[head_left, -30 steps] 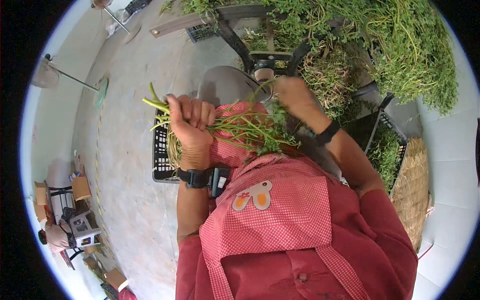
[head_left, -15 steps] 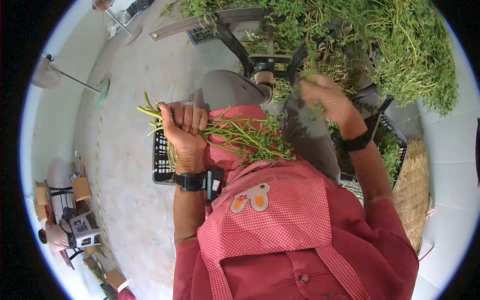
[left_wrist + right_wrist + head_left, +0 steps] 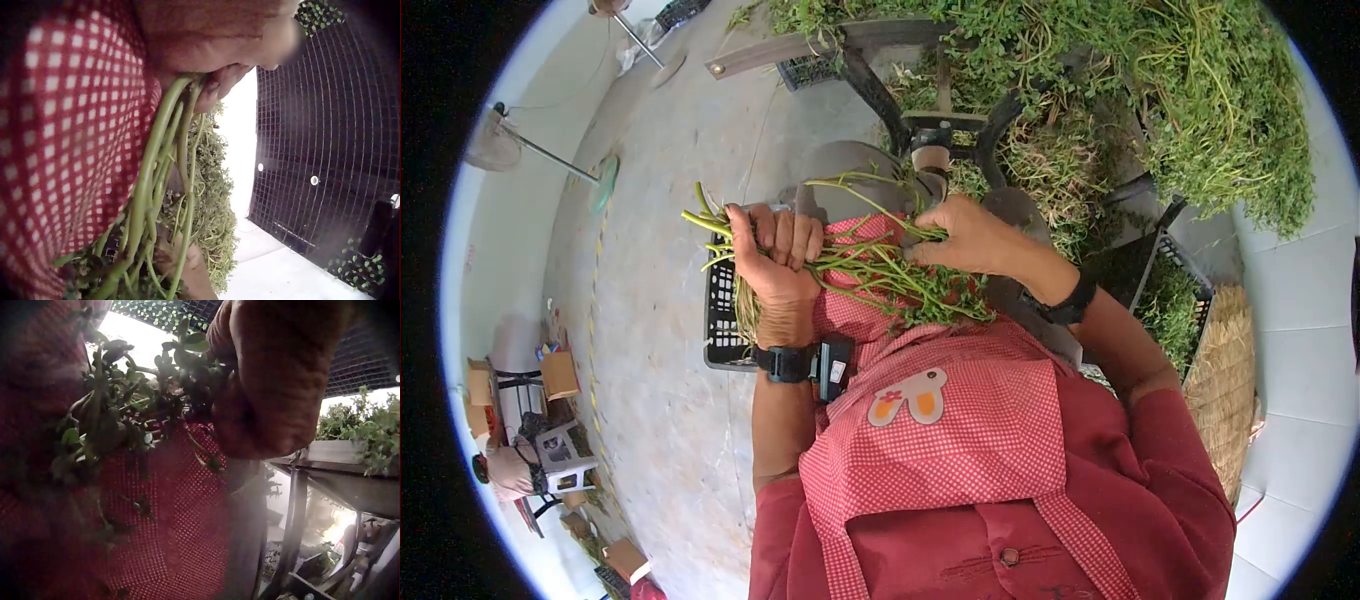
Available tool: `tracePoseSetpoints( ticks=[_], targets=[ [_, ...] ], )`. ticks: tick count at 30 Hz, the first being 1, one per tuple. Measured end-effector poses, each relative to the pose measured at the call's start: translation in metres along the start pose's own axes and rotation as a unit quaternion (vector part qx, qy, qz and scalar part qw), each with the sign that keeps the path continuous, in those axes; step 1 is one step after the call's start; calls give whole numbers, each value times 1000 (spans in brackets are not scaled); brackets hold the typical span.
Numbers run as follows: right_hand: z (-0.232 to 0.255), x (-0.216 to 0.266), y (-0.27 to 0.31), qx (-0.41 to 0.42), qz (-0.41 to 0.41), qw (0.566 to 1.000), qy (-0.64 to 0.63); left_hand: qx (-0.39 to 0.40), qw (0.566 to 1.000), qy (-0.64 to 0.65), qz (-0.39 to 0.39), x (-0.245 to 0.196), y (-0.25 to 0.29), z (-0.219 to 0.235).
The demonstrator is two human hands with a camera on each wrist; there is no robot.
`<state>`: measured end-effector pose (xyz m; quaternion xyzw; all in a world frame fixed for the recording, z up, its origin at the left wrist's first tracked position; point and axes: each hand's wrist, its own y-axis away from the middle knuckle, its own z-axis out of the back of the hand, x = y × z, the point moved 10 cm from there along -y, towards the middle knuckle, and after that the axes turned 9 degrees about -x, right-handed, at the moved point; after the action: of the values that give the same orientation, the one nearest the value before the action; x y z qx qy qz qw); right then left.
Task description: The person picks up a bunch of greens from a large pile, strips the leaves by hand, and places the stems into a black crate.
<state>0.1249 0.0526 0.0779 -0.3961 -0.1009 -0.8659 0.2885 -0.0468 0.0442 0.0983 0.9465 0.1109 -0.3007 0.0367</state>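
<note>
In the head view my left hand (image 3: 778,255) grips a bundle of green stems (image 3: 870,268), cut ends poking out past the thumb and leafy tips lying over the checked apron. My right hand (image 3: 972,238) pinches a stem with a thin sprig at the bundle's leafy side. The left wrist view shows stems (image 3: 145,187) hanging from the curled left hand (image 3: 212,37). Leaves (image 3: 125,406) lie beside the curled right hand (image 3: 275,375) in the right wrist view; its fingertips are hidden there.
A large heap of greens (image 3: 1220,110) covers the stand at the upper right, with more greens (image 3: 1055,170) beneath. A black crate (image 3: 725,320) stands beside the left forearm, another crate (image 3: 1200,270) at the right. Fans and boxes (image 3: 558,375) are at the left.
My right hand went out to the right and upward, then came back to the bundle, where it now holds a sprig. The left hand has kept its grip and shifted only slightly.
</note>
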Motion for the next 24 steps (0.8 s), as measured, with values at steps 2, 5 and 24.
tracePoseSetpoints(
  ticks=[2,5,24],
  targets=[
    [5,5,3,-51,13,999,10,-18,1000,-9,-10,-1,1,0],
    [23,5,-6,-172,25,985,15,24,1000,-9,5,5,1,-7],
    [36,98,-3,-127,105,976,-144,8,987,-158,28,9,5,-3]
  ],
)
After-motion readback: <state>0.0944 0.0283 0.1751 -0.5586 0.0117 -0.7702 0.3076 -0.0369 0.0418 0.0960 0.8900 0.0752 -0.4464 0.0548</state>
